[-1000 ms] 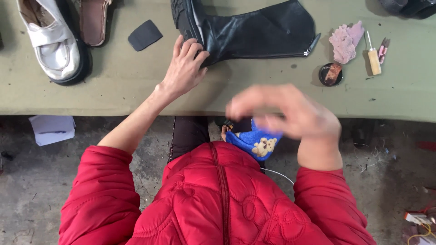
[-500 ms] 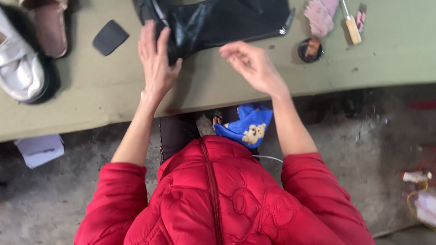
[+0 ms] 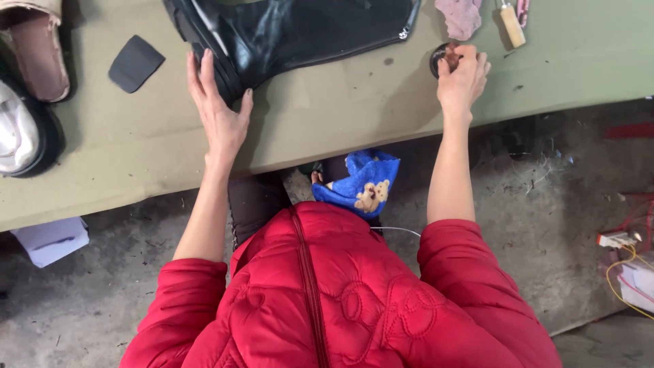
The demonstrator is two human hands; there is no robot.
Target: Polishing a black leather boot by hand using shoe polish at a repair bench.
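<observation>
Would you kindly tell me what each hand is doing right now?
Left hand: open, flat against the black boot.
Right hand: fingers curled on the small round tin.

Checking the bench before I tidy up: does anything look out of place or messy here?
Little stands out. The black boot lies on its side on the green table, left hand against its sole. Dark specks dot the tabletop beside the small round tin under the right hand.

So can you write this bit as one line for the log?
left hand: flat against black leather boot's sole | right hand: fingers on small round dark tin | surface: green table
</observation>
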